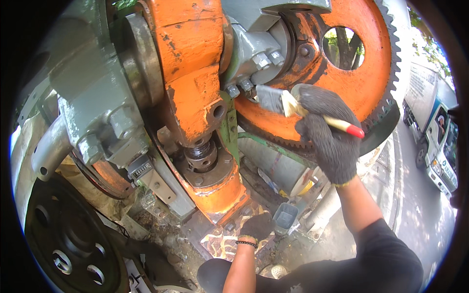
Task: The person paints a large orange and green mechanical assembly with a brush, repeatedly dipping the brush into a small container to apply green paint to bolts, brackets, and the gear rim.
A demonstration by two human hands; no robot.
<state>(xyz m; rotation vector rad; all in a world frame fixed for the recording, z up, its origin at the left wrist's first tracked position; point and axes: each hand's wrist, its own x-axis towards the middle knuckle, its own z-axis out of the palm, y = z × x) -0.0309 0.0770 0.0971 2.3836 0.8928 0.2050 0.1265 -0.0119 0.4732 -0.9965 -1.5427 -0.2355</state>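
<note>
In a dark knitted glove, my right hand (328, 124) is closed around a flat paintbrush (342, 124) with a pale wooden handle and a red end. The brush's grey head points left, close to the bolts (261, 61) under a glossy grey bearing cap (246, 49). Low in the middle, my left hand (257, 227), also in a dark glove, rests at a patterned surface (222, 244) below the orange machine base (222, 198). Its fingers cannot be made out. Above that base stands an orange connecting arm (188, 68) with a threaded screw (199, 150) beneath it.
A large orange gear wheel (361, 93) with dark teeth is behind my right hand. A blue-grey plastic container (286, 217) stands right of my left hand. A black flywheel (73, 234) is at lower left. A truck (435, 132) is on the road at right.
</note>
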